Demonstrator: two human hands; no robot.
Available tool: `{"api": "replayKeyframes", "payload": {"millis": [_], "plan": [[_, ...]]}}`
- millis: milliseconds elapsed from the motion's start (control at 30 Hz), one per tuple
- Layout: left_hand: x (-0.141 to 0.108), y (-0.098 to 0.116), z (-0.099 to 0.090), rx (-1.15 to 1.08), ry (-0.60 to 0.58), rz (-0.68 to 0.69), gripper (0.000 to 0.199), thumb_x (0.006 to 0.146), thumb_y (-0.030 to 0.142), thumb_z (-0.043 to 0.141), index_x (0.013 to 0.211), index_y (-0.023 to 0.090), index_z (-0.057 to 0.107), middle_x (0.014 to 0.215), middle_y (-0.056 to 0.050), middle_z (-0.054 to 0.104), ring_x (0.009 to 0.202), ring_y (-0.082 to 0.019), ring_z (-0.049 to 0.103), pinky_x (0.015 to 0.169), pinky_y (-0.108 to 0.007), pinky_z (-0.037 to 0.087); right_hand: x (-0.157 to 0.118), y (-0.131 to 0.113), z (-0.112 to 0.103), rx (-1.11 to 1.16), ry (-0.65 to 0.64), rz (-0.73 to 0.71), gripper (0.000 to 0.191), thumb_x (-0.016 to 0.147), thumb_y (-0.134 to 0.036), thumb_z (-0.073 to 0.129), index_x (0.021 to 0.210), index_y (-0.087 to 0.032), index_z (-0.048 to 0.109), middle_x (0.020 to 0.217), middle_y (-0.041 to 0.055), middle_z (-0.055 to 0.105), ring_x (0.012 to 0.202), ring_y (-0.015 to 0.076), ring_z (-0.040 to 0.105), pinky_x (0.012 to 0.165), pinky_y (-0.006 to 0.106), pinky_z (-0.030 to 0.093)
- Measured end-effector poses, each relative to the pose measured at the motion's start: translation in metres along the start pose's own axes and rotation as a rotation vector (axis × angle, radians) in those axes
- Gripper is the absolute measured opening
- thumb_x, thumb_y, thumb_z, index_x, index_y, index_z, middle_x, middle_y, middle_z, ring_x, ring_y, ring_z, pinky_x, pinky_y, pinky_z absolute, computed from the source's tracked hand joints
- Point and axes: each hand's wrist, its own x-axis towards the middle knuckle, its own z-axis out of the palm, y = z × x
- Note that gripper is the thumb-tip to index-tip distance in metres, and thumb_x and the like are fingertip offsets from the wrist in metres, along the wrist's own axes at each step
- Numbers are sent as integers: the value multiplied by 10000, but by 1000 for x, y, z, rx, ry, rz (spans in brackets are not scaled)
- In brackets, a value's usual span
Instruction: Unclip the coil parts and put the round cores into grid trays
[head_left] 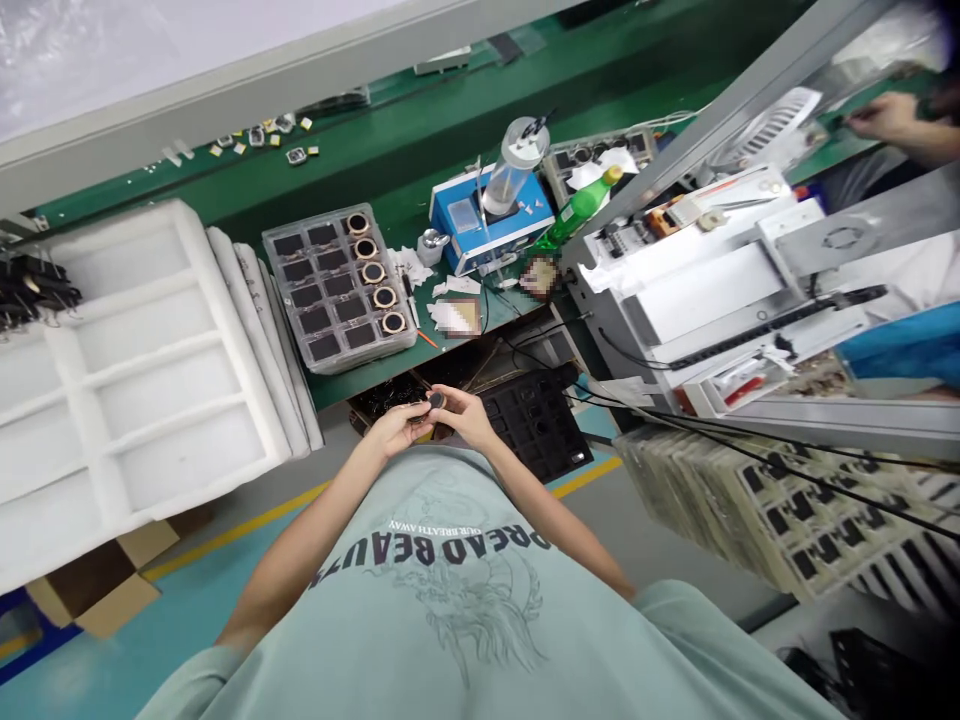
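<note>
Close in front of my shirt, my left hand (401,428) and my right hand (463,416) meet with fingers closed around a small round dark part (436,400). It resembles a watch case, but the fingers cover much of it. Past the hands, on the green bench, lies a clear compartment tray (411,343). Black square pieces fill most of its cells, and a column of gold-rimmed round parts (373,272) runs down its right side. A black tray (536,425) with cells sits below bench level, just right of my right hand.
A blue instrument box (452,215) carries a clear cylinder (510,180). Beside it are a green bottle (577,212) and crumpled tissue (411,266). White foam trays (161,375) stand left. Right are a white machine (701,310), hanging cables and stacked trays (750,510). Another person's hand (885,118) shows far right.
</note>
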Motion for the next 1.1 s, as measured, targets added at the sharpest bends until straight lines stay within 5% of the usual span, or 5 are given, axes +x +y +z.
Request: {"api": "replayKeyframes", "payload": {"millis": [200, 300, 633, 867, 1100], "plan": [[69, 4, 45, 24, 139, -61, 235, 967, 272, 496, 873, 102, 629, 670, -106, 626, 626, -191, 644, 623, -327, 580, 26, -4, -55, -648, 400, 71, 424, 730, -379, 772, 1092, -171, 699, 998, 127, 750, 958, 276, 701, 886, 402, 530], [105, 10, 61, -11, 228, -68, 237, 976, 202, 387, 832, 145, 567, 609, -42, 533, 574, -153, 566, 685, -343, 578, 37, -13, -79, -872, 492, 84, 434, 728, -284, 752, 1135, -150, 683, 1074, 172, 726, 1001, 293, 690, 931, 430, 507], [152, 16, 95, -4, 236, -78, 241, 941, 125, 386, 721, 200, 449, 527, 43, 355, 498, -97, 407, 665, -262, 549, 3, -24, -109, 69, 496, 177, 431, 823, -405, 585, 1195, -189, 573, 967, 61, 690, 748, 156, 703, 625, 253, 536], [80, 10, 48, -42, 107, 48, 167, 897, 168, 596, 734, 143, 566, 602, -21, 553, 546, -105, 549, 568, -227, 528, 30, -61, -65, -209, 262, 18, 330, 891, -428, 526, 1079, -182, 638, 965, 69, 708, 809, 190, 683, 737, 322, 532], [-29, 0, -22, -100, 82, 327, 193, 794, 249, 794, 805, 115, 657, 759, -54, 657, 647, -121, 628, 597, -233, 545, 116, -101, 53, -862, -80, -477, 289, 963, -292, 510, 1101, -201, 747, 1057, 96, 709, 964, 231, 641, 897, 341, 482]]}}
